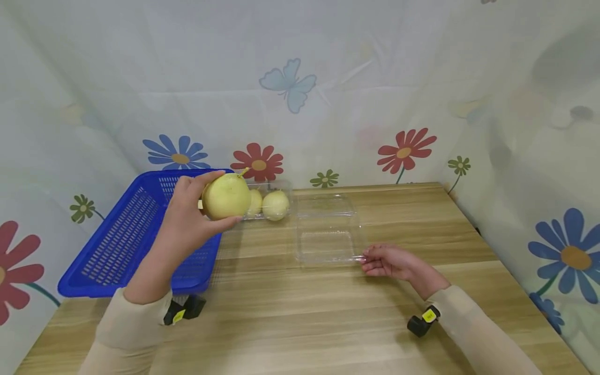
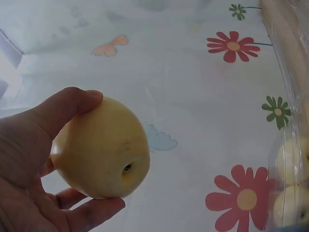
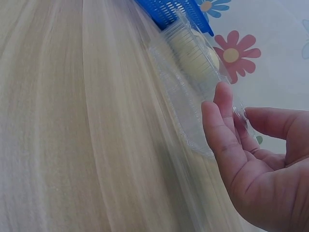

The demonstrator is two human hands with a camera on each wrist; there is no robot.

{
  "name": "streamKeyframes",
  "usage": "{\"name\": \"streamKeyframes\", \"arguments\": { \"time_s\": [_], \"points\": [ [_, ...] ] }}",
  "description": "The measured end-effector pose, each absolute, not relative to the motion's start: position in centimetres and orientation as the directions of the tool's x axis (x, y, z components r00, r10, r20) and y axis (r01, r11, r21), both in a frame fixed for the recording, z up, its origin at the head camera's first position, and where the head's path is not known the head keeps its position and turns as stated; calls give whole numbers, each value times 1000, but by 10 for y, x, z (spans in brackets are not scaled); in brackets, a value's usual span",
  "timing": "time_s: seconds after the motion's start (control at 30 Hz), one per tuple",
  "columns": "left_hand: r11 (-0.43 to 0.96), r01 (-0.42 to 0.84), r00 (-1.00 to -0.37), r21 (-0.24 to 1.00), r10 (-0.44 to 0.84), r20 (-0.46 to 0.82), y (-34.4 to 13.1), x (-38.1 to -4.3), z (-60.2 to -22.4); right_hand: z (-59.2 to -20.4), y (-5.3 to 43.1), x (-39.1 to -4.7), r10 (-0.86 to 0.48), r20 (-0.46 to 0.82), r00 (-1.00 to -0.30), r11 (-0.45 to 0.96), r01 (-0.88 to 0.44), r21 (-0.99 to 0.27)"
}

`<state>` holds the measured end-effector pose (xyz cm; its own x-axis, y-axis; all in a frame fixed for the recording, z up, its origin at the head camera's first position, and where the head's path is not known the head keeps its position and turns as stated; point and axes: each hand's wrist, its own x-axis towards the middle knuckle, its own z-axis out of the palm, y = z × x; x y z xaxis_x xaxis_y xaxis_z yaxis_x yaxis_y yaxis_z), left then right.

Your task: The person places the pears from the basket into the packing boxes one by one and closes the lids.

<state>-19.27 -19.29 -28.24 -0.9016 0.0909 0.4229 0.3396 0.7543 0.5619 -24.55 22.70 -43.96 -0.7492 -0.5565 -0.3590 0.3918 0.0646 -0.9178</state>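
My left hand [image 1: 185, 213] grips a round yellow-green pear [image 1: 227, 197], thumb on one side and fingers on the other, raised near the right rim of the blue basket. The pear's stem points up in the head view, and its dark blossom end faces the left wrist camera. On the table, a clear plastic box [image 1: 325, 244] stands to the right, and my right hand [image 1: 389, 261] pinches its near right corner between thumb and fingers. Behind the held pear, another clear box [image 1: 285, 185] contains pears [image 1: 275, 205], partly hidden by the left hand's pear.
A blue plastic basket [image 1: 126, 229] with slotted walls stands on the left of the wooden table [image 1: 290, 317]. A white curtain [image 1: 356, 120] printed with flowers and a butterfly hangs along the table's back and sides.
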Motion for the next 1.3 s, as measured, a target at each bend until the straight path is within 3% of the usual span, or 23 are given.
{"name": "streamKeyframes", "arguments": {
  "time_s": [0.87,1.3],
  "points": [
    [604,320,-942,730,122,312,-135,-214,-317,-440,227,-247,-546,-380,-747,70,412,-909],
    [519,220,-974,826,161,159,-87,-230,-349,-437,227,-247,-554,-380,-741,70,413,-908]
  ]
}}
